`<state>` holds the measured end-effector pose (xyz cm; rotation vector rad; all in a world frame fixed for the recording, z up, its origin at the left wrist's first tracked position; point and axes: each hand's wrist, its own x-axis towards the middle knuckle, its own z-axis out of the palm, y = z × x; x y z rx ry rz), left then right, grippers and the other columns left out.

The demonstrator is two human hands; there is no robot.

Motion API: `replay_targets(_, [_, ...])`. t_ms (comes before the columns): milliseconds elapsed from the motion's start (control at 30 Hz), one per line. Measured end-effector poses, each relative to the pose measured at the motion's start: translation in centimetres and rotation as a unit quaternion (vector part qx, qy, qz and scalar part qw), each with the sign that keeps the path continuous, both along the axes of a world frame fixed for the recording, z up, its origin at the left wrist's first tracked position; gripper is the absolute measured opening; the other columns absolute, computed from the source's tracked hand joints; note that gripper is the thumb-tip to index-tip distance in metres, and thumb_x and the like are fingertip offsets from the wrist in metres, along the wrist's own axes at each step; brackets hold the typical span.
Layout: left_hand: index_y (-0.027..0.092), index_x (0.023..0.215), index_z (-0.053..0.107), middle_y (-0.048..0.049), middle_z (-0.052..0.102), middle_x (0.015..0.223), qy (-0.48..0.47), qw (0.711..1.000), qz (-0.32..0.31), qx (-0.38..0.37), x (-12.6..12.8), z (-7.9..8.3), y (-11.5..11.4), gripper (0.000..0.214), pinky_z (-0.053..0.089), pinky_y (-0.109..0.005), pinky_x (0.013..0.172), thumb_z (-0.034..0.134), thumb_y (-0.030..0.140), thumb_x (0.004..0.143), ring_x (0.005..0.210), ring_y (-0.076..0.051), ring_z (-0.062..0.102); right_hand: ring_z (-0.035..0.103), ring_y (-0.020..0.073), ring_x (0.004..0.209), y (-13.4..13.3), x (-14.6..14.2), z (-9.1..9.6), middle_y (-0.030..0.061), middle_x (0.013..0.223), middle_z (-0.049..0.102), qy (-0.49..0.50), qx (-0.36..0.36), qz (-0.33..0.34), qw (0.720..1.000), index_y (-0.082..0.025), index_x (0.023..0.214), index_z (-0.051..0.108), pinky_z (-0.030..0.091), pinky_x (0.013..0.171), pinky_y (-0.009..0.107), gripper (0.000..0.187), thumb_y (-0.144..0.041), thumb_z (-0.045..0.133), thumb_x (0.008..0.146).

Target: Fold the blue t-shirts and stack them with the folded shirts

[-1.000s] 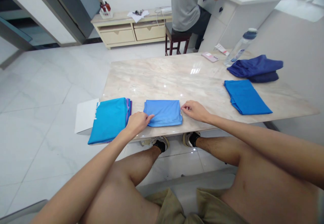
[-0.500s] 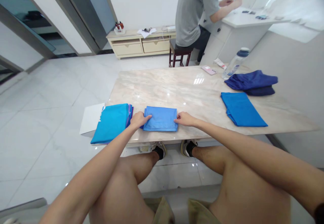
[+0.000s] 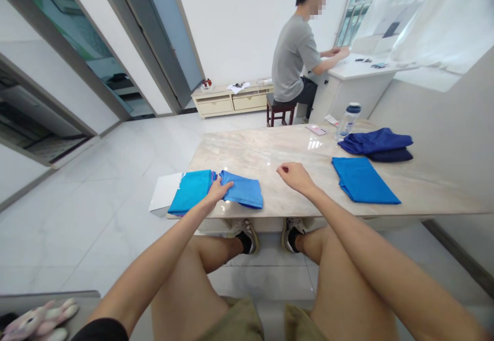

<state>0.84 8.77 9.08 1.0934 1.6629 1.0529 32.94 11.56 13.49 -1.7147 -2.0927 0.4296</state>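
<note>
A folded light-blue cloth [image 3: 244, 193] lies near the front edge of the marble table [image 3: 270, 156]. My left hand [image 3: 217, 191] grips its left edge, fingers closed on the fabric, right beside a stack of folded turquoise cloths [image 3: 192, 198] at the table's left corner. My right hand [image 3: 294, 175] hovers over bare table to the right of the cloth, fingers loosely curled, holding nothing.
A flat blue cloth [image 3: 363, 180] and a dark navy pile [image 3: 376, 144] lie at the right. A water bottle [image 3: 348, 120] and a pink phone [image 3: 316, 130] stand behind. A white sheet [image 3: 164, 198] juts from the left corner. A person [image 3: 295, 63] sits at a counter beyond.
My right hand has let go of the light-blue cloth and drawn away to the right. My left hand has dragged the cloth left toward the turquoise stack. The camera has tilted up.
</note>
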Motion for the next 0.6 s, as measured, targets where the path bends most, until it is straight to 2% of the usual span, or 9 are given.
replay_targets(133, [0.017,0.108,0.077,-0.0147,0.083,0.113,0.007,0.998,0.066,0.010,-4.5,3.8,-4.6,0.030,0.065,-0.038,0.093,0.088,0.031,0.083,0.107,-0.029,0.080,0.077,0.0245,0.096,-0.1,-0.5,0.1,0.0133,0.102,0.085,0.001,0.008,-0.002,1.000,-0.016,0.102,0.085,0.046,0.078,0.028,0.035,-0.030,0.053,0.107])
replay_targets(267, [0.015,0.104,0.079,-0.0134,0.084,0.102,-0.042,0.992,0.121,-0.014,-9.4,7.8,-8.9,0.029,0.064,-0.032,0.075,0.090,0.029,0.081,0.087,-0.026,0.079,0.076,0.0251,0.095,0.1,-2.5,-0.2,0.0130,0.102,0.084,-0.021,0.010,0.027,0.999,-0.017,0.104,0.085,0.043,0.075,0.029,0.036,-0.031,0.052,0.107])
replay_targets(333, [0.013,0.098,0.079,-0.0119,0.082,0.092,-0.079,0.982,0.171,-0.012,-11.2,9.4,-9.9,0.024,0.062,-0.030,0.066,0.089,0.026,0.080,0.077,-0.023,0.076,0.076,0.0251,0.093,0.1,-3.5,-0.2,0.0129,0.101,0.084,-0.032,0.013,0.042,0.998,-0.018,0.104,0.084,0.042,0.073,0.029,0.036,-0.033,0.051,0.108])
replay_targets(400, [0.014,0.094,0.076,-0.0086,0.079,0.085,-0.108,0.970,0.216,0.009,-12.3,10.5,-9.7,0.019,0.060,-0.029,0.061,0.087,0.023,0.081,0.070,-0.021,0.073,0.075,0.0251,0.091,0.2,-4.2,-0.3,0.0130,0.100,0.084,-0.039,0.015,0.048,0.998,-0.019,0.103,0.084,0.041,0.071,0.030,0.036,-0.034,0.052,0.108])
replay_targets(500, [0.017,0.098,0.072,-0.0050,0.077,0.088,-0.134,0.957,0.251,0.056,-13.2,11.6,-7.3,0.017,0.064,-0.030,0.067,0.083,0.024,0.087,0.072,-0.018,0.073,0.075,0.0255,0.091,0.2,-4.6,-0.7,0.0127,0.098,0.084,-0.050,0.011,0.046,0.998,-0.019,0.101,0.084,0.041,0.070,0.030,0.037,-0.034,0.051,0.107])
replay_targets(600, [0.020,0.113,0.067,-0.0053,0.078,0.101,-0.156,0.943,0.277,0.100,-13.3,11.3,-4.5,0.021,0.067,-0.032,0.079,0.076,0.027,0.096,0.085,-0.017,0.076,0.076,0.0267,0.091,0.4,-4.0,-1.4,0.0133,0.098,0.083,-0.067,0.011,0.041,0.997,-0.019,0.099,0.084,0.043,0.071,0.031,0.040,-0.035,0.048,0.107])
